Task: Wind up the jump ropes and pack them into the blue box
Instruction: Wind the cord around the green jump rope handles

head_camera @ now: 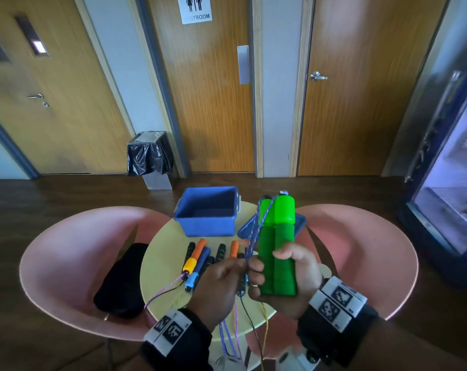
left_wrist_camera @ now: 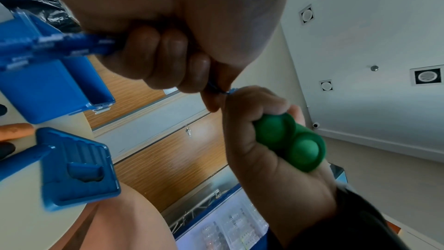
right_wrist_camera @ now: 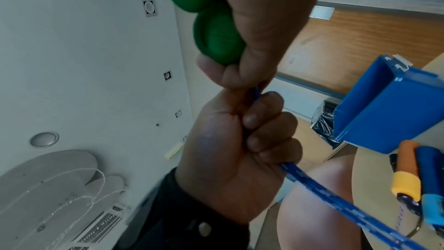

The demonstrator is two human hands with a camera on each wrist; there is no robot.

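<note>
**Ana:** Handles first: two green jump rope handles (head_camera: 276, 247) are clamped side by side in the right hand (head_camera: 288, 279), standing nearly upright above the round yellow table (head_camera: 163, 263), fingers and thumb curled tight around them.

**Ben:** And the left hand (head_camera: 216, 285)?

**Ana:** It pinches the blue braided rope (head_camera: 251, 243) right beside the right hand's knuckles. In the right wrist view the remaining left fingers (right_wrist_camera: 271, 140) are folded into the palm over the rope, which trails out below the fist.

**Ben:** Where does that rope run?

**Ana:** Up from the pinch along the left side of the handles to their top ends, and down past the table edge below the hands.

**Ben:** The blue box (head_camera: 207, 210)?

**Ana:** Open, at the far side of the table, nothing visible inside it. Its blue lid (head_camera: 299, 223) lies flat just to its right, partly hidden behind the green handles.

**Ben:** Other ropes?

**Ana:** On the table in front of the box: an orange handle with a yellow end (head_camera: 193, 254), a dark blue handle with a light blue end (head_camera: 199, 266) touching it, black handles (head_camera: 220, 251), another orange one (head_camera: 234, 249). Their cords spill over the near edge.

**Ben:** Surroundings?

**Ana:** Pink chairs (head_camera: 74, 263) either side, a black case (head_camera: 122, 279) on the left one.
</note>
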